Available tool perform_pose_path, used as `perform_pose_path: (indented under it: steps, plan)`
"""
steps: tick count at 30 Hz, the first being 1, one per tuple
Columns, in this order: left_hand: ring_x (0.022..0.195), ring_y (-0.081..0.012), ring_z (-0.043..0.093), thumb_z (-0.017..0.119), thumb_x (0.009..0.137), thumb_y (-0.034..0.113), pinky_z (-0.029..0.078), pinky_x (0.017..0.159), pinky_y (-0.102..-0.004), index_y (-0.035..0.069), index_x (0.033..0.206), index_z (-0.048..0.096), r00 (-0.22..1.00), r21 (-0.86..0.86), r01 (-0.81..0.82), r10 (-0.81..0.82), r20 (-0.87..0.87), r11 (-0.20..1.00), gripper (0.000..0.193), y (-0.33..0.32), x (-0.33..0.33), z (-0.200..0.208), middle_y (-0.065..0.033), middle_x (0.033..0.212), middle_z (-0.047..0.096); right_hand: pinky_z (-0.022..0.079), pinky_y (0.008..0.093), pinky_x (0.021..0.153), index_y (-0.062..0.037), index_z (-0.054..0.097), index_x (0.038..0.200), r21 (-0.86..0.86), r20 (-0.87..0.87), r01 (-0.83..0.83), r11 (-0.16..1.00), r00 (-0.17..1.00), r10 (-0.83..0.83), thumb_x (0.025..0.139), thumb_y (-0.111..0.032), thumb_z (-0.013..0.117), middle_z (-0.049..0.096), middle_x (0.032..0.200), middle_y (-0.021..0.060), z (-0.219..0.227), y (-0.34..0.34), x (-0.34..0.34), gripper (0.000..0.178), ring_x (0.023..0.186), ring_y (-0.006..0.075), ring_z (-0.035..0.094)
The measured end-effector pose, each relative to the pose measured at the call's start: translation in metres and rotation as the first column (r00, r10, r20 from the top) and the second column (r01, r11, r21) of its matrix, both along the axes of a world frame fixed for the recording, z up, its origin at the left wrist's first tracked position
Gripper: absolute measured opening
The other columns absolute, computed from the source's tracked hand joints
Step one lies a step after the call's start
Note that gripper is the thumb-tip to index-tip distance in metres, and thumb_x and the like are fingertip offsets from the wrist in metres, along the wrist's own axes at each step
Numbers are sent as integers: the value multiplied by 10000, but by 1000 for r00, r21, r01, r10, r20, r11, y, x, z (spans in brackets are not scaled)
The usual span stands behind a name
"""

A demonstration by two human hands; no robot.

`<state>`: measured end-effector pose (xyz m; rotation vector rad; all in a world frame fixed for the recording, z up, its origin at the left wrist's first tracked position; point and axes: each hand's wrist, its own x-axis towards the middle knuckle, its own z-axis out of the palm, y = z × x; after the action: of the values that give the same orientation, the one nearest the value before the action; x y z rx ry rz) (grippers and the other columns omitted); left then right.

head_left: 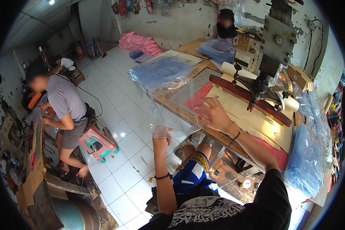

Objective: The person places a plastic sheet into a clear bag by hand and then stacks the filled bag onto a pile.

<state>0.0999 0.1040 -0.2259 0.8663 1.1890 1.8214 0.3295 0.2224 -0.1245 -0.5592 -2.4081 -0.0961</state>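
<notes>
I see a small round white ceiling lamp (51,2) glowing, and glare on the glossy white square floor tiles (124,126); toward the dark border, straight edges become curved.

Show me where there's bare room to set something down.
Floor tiles between the pink-and-green stool and the workbench; also a grey patch between the blue plastic stack and red sheet. Crowded: the bench's right side, heaped with bluish plastic.
</notes>
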Motion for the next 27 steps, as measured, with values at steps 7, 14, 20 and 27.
perform_pose_path:
  steps: [7,14,20,27]
  plan:
    - [485,-85,476,520,995,127,349,407,-241,28,1089,533,982,-117,-96,75,-171,989,137,-3,-4,-15,-27,647,566,515,421,871,-134,662,1143,-243,89,54,968,995,-33,843,-184,620,690,1081,165,-39,40,21,307,1054,351,644]
    - [459,-107,500,517,980,71,385,403,-249,73,1361,410,966,-156,-110,69,-248,982,396,-19,-14,-8,-27,602,546,537,366,664,-47,658,1047,-733,63,111,671,993,-95,856,-90,562,696,743,121,-17,51,26,219,676,241,684]
    - [546,-181,594,514,1000,172,478,466,-298,66,1399,467,985,-195,-33,-2,-174,980,416,-23,-26,-3,-107,762,637,509,334,688,-2,629,1045,-624,-90,-41,780,996,-20,877,-77,542,666,787,114,-18,80,43,203,730,182,651]
    - [884,-261,677,502,995,440,547,752,-369,-24,1250,552,981,-129,72,-47,189,989,532,-27,-13,25,-178,1083,651,519,348,694,-10,629,1050,-713,-35,46,700,994,-101,888,-122,586,680,760,132,-25,57,35,202,707,224,675]
